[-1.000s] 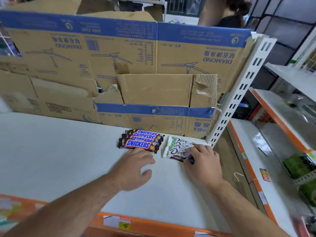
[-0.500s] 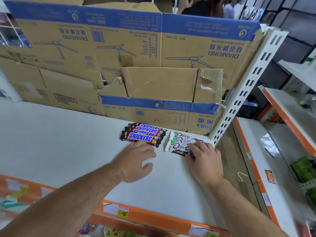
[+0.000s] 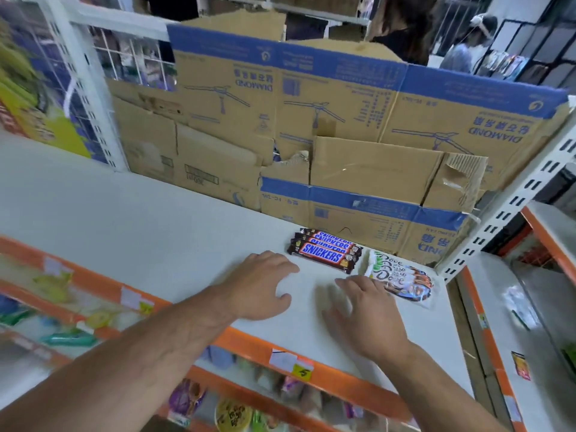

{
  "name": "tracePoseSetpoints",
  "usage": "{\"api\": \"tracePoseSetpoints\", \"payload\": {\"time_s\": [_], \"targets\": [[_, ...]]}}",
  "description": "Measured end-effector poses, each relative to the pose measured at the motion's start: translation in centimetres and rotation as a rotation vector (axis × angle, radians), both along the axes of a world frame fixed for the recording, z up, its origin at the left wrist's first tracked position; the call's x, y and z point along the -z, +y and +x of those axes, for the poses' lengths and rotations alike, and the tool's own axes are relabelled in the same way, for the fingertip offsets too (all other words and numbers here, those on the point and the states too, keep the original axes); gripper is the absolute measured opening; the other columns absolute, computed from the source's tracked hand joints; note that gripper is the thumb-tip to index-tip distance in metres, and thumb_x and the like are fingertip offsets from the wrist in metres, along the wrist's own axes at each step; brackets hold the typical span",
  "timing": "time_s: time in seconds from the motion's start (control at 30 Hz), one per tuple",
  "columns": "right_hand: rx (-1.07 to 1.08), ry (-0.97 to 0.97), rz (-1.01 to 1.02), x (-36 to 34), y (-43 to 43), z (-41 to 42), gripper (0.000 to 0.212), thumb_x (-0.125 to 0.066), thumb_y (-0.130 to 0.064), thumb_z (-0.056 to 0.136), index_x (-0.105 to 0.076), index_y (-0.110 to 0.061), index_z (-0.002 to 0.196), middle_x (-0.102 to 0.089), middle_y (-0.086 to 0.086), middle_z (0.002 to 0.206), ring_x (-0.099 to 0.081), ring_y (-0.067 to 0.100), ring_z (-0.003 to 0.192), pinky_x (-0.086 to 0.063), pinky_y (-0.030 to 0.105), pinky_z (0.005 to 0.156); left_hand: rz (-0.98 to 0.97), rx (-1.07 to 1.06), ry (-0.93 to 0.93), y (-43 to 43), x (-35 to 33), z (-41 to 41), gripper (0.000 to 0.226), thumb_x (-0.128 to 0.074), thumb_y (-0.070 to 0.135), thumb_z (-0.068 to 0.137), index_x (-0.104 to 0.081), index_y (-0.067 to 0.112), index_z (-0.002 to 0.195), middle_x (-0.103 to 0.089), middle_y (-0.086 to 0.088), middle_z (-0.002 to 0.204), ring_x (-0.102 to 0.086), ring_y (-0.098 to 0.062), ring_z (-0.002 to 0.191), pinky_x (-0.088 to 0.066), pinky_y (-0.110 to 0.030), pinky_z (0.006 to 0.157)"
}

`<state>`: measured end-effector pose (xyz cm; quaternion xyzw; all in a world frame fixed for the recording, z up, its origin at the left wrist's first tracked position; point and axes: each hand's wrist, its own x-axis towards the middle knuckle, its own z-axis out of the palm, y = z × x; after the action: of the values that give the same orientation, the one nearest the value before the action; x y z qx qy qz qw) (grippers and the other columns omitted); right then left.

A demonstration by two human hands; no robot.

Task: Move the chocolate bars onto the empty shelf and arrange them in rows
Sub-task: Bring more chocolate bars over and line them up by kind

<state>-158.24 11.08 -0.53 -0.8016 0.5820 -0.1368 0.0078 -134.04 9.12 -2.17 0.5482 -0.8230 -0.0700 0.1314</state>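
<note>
Three Snickers bars [image 3: 324,256] lie side by side in a row near the back right of the white shelf [image 3: 149,232]. To their right lies a small overlapping stack of white Dove bars [image 3: 402,279]. My left hand [image 3: 265,285] rests flat on the shelf just in front of the Snickers, fingers spread, holding nothing. Over the shelf in front of the Dove bars is my right hand [image 3: 367,310], blurred, fingers loose and empty, just clear of the wrappers.
Flattened cardboard boxes [image 3: 343,126] stand along the back of the shelf. A white slotted upright [image 3: 511,204] bounds the right side. An orange price rail [image 3: 280,353] runs along the front edge, with packaged goods on the shelf below. People stand behind the cardboard.
My right hand has let go of the Dove bars and pulled back toward me. The left hand stays in front of the Snickers. The camera has swung left and down.
</note>
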Motion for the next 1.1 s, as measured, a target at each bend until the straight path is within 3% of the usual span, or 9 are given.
{"api": "tracePoseSetpoints", "payload": {"time_s": [0.13, 0.4, 0.63, 0.8, 1.1], "targets": [[-0.037, 0.006, 0.084, -1.3, 1.4, 9.4, 0.065, -0.060, -0.060, 0.073, -0.053, -0.029, 0.131, -0.056, -0.003, 0.126, -0.052, 0.024, 0.115, -0.049, 0.041, 0.091, 0.020, -0.117, -0.010, 2.2, -1.2, 7.8, 0.064, -0.050, 0.049, 0.079, -0.041, 0.028, 0.139, -0.046, 0.007, 0.135, -0.041, -0.017, 0.126, -0.032, -0.035, 0.105], [-0.169, 0.000, 0.090, -3.4, 3.6, 29.7, 0.066, -0.057, -0.051, 0.082, -0.042, -0.025, 0.141, -0.045, -0.003, 0.139, -0.041, 0.021, 0.127, -0.041, 0.038, 0.101, -0.014, -0.353, -0.060, 7.9, -4.6, 27.0, 0.065, -0.052, 0.049, 0.082, -0.034, 0.024, 0.140, -0.043, 0.001, 0.135, -0.038, -0.023, 0.127, -0.030, -0.041, 0.106], [-0.343, -0.014, 0.094, -4.1, 5.2, 44.3, 0.071, -0.055, -0.058, 0.081, -0.041, -0.024, 0.141, -0.044, -0.003, 0.139, -0.042, 0.021, 0.126, -0.041, 0.038, 0.100, -0.072, -0.531, -0.068, 12.9, -5.8, 40.1, 0.067, -0.053, 0.049, 0.079, -0.037, 0.025, 0.139, -0.046, 0.000, 0.134, -0.040, -0.023, 0.126, -0.034, -0.041, 0.103], [-0.451, -0.005, 0.115, -4.3, 4.8, 53.1, 0.066, -0.054, -0.052, 0.085, -0.037, -0.026, 0.143, -0.040, -0.005, 0.143, -0.037, 0.019, 0.129, -0.037, 0.035, 0.103, -0.060, -0.647, -0.024, 15.0, -5.7, 47.7, 0.065, -0.050, 0.051, 0.082, -0.036, 0.024, 0.139, -0.045, 0.000, 0.135, -0.039, -0.023, 0.127, -0.034, -0.042, 0.105], [-0.609, 0.013, 0.100, -3.7, 1.0, 70.4, 0.063, -0.057, -0.049, 0.083, -0.041, -0.027, 0.140, -0.043, -0.005, 0.138, -0.041, 0.020, 0.125, -0.039, 0.037, 0.101, -0.036, -0.797, -0.028, 13.7, -5.0, 62.8, 0.065, -0.052, 0.049, 0.083, -0.037, 0.023, 0.140, -0.045, 0.003, 0.134, -0.039, -0.021, 0.127, -0.034, -0.038, 0.104]]}}
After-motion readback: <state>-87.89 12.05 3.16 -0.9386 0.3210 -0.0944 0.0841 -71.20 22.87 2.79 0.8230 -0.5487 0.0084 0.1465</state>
